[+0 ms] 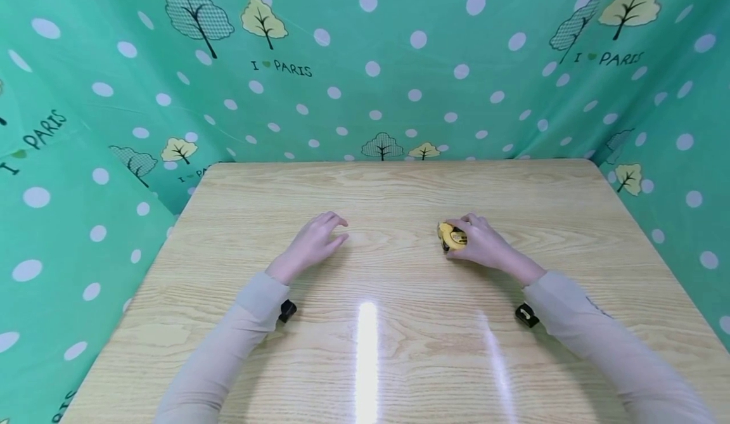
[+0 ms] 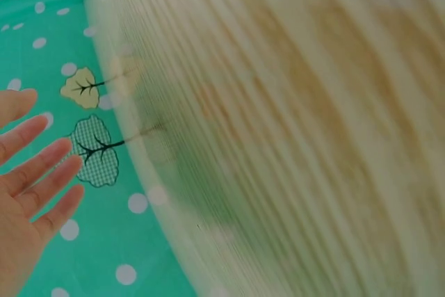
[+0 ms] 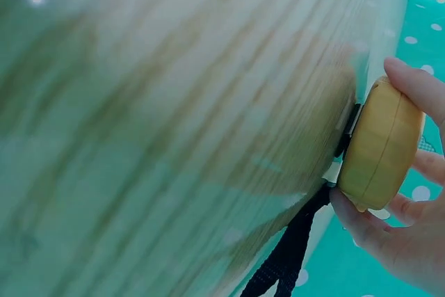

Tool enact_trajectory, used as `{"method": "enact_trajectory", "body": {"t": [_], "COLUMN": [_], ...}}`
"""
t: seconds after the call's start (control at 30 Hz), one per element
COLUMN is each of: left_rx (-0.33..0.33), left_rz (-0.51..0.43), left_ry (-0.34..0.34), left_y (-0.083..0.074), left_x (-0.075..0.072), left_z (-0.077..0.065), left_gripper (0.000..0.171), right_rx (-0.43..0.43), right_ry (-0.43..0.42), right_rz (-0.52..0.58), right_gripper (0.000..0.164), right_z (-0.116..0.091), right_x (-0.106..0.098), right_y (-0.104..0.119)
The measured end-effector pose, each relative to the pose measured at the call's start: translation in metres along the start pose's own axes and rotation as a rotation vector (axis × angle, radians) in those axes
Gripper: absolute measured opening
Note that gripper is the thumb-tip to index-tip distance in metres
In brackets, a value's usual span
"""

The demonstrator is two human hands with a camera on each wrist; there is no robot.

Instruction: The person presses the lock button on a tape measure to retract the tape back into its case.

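Note:
My right hand [image 1: 481, 243] grips a yellow tape measure [image 1: 452, 237] with black parts, right of the table's middle. In the right wrist view the yellow case [image 3: 381, 145] sits between thumb and fingers, close over the tabletop, and a black strap [image 3: 288, 255] trails from it. On the left, my left hand [image 1: 313, 240] hovers over the table with nothing in it, its fingers relaxed and spread from the thumb. The left wrist view shows the same hand [image 2: 31, 199] with its fingers apart. A span of tabletop separates the two hands.
The light wood table [image 1: 365, 196] fills the space below the hands, with a bright light reflection on its near half. A green dotted curtain [image 1: 342, 94] printed with trees hangs behind it and along both sides. Black wrist mounts [image 1: 526, 315] show under both sleeves.

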State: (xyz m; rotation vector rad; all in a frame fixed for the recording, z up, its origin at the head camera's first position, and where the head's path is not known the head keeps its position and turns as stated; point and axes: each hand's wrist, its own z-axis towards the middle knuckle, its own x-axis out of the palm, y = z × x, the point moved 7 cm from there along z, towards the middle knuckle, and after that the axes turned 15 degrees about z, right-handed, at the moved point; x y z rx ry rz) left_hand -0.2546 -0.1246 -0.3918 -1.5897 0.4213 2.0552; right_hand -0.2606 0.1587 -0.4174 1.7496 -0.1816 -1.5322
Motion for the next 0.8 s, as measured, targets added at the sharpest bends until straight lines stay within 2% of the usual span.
{"method": "enact_trajectory", "body": {"t": [0.4, 0.53, 0.63, 0.8], "left_rx": [-0.014, -0.008, -0.005, -0.018], "left_rz": [0.016, 0.014, 0.009, 0.018], "left_ry": [0.015, -0.01, -0.032, -0.035], "left_y": [0.006, 0.008, 0.01, 0.015], "left_x": [-0.001, -0.003, -0.006, -0.008], "left_z": [-0.005, -0.007, -0.009, -0.012], "left_gripper": [0.024, 0.024, 0.024, 0.024], "right_rx": [0.006, 0.037, 0.053, 0.035], "right_ry": [0.001, 0.022, 0.023, -0.021], "right_rz": [0.007, 0.012, 0.012, -0.015], "right_gripper": [0.07, 0.067, 0.063, 0.058], "right_z": [-0.006, -0.009, -0.012, -0.02], "right_x": [-0.003, -0.006, -0.01, -0.024], "right_y": [0.001, -0.001, -0.002, -0.002]}}
